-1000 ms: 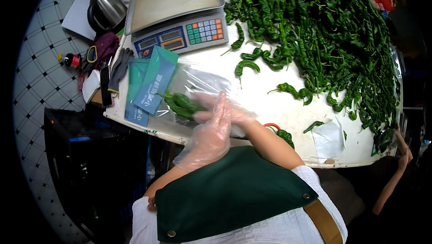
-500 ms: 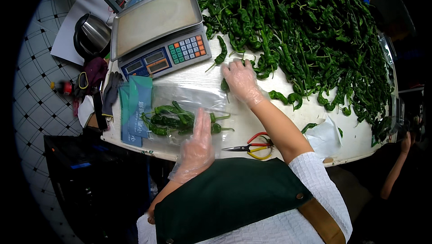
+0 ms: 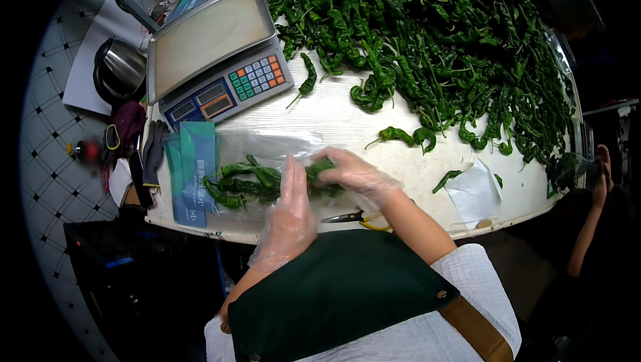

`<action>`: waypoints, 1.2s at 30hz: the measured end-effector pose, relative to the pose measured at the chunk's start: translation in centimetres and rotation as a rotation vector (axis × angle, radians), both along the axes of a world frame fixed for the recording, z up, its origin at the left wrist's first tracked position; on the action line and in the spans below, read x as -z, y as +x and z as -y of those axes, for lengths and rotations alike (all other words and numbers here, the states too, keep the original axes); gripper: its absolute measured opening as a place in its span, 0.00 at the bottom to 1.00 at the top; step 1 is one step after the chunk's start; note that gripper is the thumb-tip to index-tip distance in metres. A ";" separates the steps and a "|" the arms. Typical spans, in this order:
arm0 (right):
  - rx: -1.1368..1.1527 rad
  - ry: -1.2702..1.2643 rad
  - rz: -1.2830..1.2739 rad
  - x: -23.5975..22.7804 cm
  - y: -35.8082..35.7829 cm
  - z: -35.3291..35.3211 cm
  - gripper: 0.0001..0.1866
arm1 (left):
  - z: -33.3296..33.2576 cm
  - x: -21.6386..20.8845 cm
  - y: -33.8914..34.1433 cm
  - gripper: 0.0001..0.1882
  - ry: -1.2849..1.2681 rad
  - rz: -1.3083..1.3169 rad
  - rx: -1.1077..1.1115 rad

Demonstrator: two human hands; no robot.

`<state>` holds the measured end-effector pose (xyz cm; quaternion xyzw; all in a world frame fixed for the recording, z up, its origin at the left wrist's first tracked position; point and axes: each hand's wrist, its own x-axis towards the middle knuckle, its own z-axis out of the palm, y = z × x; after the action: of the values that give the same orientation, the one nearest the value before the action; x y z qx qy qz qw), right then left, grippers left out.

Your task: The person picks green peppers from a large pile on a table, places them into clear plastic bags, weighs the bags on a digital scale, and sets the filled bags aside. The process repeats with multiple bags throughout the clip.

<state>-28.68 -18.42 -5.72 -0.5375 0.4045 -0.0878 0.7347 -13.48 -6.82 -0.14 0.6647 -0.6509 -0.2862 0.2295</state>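
A clear plastic bag (image 3: 280, 140) with a teal and blue printed end lies flat near the table's front edge. Several long, wrinkled green peppers (image 3: 230, 186) lie at the bag, their ends toward my hands. My left hand (image 3: 288, 218), in a clear disposable glove, rests over these peppers with its fingers stretched straight. Close beside it, my right hand (image 3: 350, 176), gloved alike, curls its fingers round green peppers (image 3: 319, 170) at the bag's right end. Part of what it grips is hidden. Scissors (image 3: 344, 218) lie under my right forearm, handles partly covered.
A digital scale (image 3: 220, 85) stands at the back left, beside a steel kettle (image 3: 125, 68). A large pepper pile (image 3: 427, 42) covers the back and right. Loose peppers (image 3: 394, 135) and white paper (image 3: 473, 192) lie nearer. Another person's hand (image 3: 602, 175) shows at the far right.
My right hand has come from the pile's edge toward me and left to the bag, with peppers in it. My left hand stays over the peppers. The view has shifted slightly.
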 end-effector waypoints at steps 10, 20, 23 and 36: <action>-0.181 -0.333 0.283 -2.4 1.1 -2.2 0.17 | -0.9 1.8 0.3 0.42 -0.163 -0.027 0.005; 0.116 -1.399 -0.710 3.3 -9.8 2.8 0.19 | -0.1 1.1 -0.1 0.37 -0.149 0.192 0.129; 0.331 -1.369 -0.502 1.1 -10.6 3.2 0.16 | -0.3 1.2 0.0 0.35 -0.112 0.147 0.091; 0.312 -1.302 -0.646 -0.7 -13.1 7.3 0.21 | -0.4 2.0 -0.3 0.37 -0.142 0.139 0.081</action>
<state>-41.76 -25.77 -5.04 -0.7995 0.5383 -0.2507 0.0910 -13.76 -6.40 -2.12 0.6383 -0.7102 -0.2015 0.2183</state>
